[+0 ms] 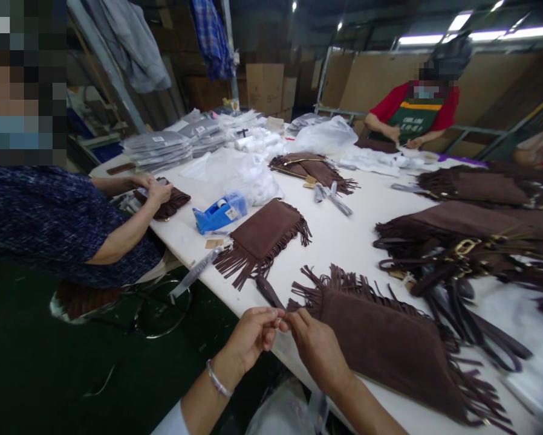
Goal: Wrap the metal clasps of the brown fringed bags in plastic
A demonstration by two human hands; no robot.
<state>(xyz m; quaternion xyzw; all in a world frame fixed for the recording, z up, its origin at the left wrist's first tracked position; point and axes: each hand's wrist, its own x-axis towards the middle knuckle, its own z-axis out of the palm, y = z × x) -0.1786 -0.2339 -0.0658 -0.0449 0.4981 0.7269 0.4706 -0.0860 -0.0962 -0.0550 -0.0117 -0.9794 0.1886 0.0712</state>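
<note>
My left hand (252, 336), with a bracelet on its wrist, and my right hand (319, 350) meet at the fingertips over the table's near edge. Both are closed in a pinch; whatever lies between the fingers is too small to make out. Just beyond them a dark brown strap (270, 293) runs towards my fingers, but I cannot tell whether they touch it. Beside my right hand lies a flat brown fringed bag (384, 341). Farther off, a second fringed bag (266, 229) rests near a blue tape dispenser (219, 212).
Piled brown bags with straps (462, 235) cover the right side. Clear plastic bags (239, 172) and stacked grey packages (158, 148) lie at the back left. One co-worker (117, 235) handles a brown bag at left; another co-worker (416, 118) works across the white table (344, 232).
</note>
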